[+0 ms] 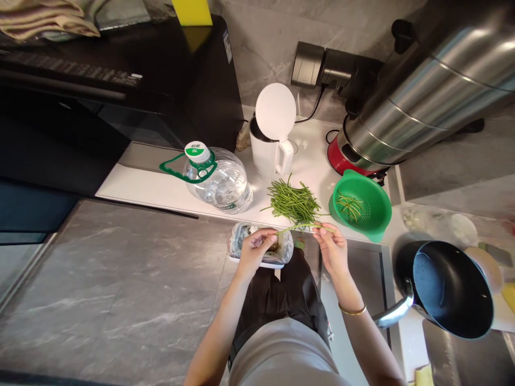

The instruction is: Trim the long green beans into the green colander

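Observation:
A single thin green stem (295, 227), like a garlic scape or long vegetable stalk, stretches between my two hands. My left hand (257, 247) pinches one end above the lined trash bin (287, 247). At the other end, my right hand (331, 247) grips the stem between thumb and fingers, near the counter's front edge. Just beyond lies a pile of the same green stems (293, 201) on the white counter. To the right of the pile, a green colander (376, 206) holds several stem pieces.
A large water bottle (225, 185) and a white kettle (265, 150) with its lid raised stand behind and left of the pile. A steel appliance with a red base (341, 155) is at the back right. A black pan (458, 289) sits at right, its handle pointing inward.

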A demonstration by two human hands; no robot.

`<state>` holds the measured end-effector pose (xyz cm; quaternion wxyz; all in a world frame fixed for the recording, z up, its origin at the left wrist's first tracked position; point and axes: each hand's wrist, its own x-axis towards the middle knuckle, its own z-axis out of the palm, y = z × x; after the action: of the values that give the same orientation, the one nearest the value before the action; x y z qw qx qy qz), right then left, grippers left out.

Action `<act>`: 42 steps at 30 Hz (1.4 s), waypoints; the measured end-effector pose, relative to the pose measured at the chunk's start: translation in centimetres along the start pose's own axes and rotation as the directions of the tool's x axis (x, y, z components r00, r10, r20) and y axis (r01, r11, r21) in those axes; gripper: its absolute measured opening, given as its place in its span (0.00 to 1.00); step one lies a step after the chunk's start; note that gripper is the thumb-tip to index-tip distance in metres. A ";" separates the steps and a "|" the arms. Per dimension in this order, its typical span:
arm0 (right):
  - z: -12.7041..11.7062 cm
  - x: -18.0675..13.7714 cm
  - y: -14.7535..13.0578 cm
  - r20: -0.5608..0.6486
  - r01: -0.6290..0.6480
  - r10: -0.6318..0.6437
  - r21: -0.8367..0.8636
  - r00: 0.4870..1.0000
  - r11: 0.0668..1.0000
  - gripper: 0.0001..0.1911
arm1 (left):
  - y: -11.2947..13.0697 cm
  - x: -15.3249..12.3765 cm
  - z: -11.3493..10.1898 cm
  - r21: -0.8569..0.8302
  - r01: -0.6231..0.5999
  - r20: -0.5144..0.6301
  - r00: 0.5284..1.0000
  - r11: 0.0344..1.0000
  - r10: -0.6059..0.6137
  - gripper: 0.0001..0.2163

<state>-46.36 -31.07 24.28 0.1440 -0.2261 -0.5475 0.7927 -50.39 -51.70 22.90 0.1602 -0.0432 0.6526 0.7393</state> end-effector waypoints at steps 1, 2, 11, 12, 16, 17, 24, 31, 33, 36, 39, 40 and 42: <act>-0.1 0.0 0.1 -0.005 -0.013 0.013 0.011 1.000 1.000 0.09 | 0.2 -0.1 0.0 -0.008 0.001 -0.006 1.000 1.000 -0.001 0.12; -0.3 0.0 0.3 -0.010 -0.027 0.027 0.013 1.000 1.000 0.09 | 0.4 -0.3 0.1 -0.013 0.001 -0.011 1.000 1.000 -0.002 0.11; -1.0 -1.3 0.4 0.217 0.261 -0.168 -0.530 0.962 0.807 0.09 | 1.5 -0.6 0.1 -0.002 -0.011 -0.044 0.999 1.000 0.011 0.09; -0.7 -1.5 0.3 0.285 0.342 -0.207 -0.600 0.936 0.723 0.09 | 1.5 -0.6 0.3 0.000 -0.019 -0.036 0.999 1.000 0.019 0.09; 0.9 -2.3 0.1 0.455 0.524 -0.270 -0.653 0.849 0.546 0.09 | 1.3 -0.8 1.0 -0.017 -0.033 -0.008 0.999 0.999 0.033 0.10; 1.2 -2.3 0.1 0.466 0.542 -0.284 -0.647 0.838 0.537 0.09 | 1.3 -0.9 1.1 -0.023 -0.033 -0.010 0.999 0.999 0.032 0.10; 2.4 -2.5 0.0 0.500 0.553 -0.267 -0.606 0.824 0.572 0.07 | 1.0 -0.7 0.7 -0.072 -0.014 -0.060 0.998 0.997 0.010 0.10; 3.3 -3.4 1.0 0.297 0.164 -0.035 -0.424 0.954 0.891 0.05 | 0.9 -0.9 1.9 -0.098 0.074 0.009 0.997 0.992 -0.073 0.13; 3.5 -3.3 1.3 0.251 0.032 0.040 -0.274 0.967 0.961 0.06 | 0.4 -1.0 2.1 -0.098 0.091 -0.013 0.996 0.991 -0.092 0.13; 3.6 -2.9 1.6 0.128 -0.090 0.104 -0.113 0.986 0.990 0.07 | -0.7 -0.9 1.9 -0.068 0.090 -0.060 0.994 0.994 -0.094 0.13; 3.3 -2.3 2.2 0.021 -0.106 0.108 -0.086 0.994 0.991 0.09 | -1.9 -0.9 1.0 0.001 0.058 -0.052 0.997 0.998 -0.058 0.12; 3.1 -2.1 2.4 -0.003 -0.093 0.093 -0.087 0.996 0.992 0.09 | -2.2 -0.9 0.6 0.030 0.043 -0.049 0.998 0.999 -0.042 0.12; 2.6 -1.7 2.6 -0.050 -0.056 0.053 -0.065 0.997 0.996 0.10 | -2.8 -0.9 -0.3 0.076 0.022 -0.073 0.997 0.997 -0.017 0.12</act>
<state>-46.22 -34.91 22.97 0.1279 -0.2649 -0.5637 0.7719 -48.75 -51.87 20.44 0.1453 -0.0703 0.6853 0.7101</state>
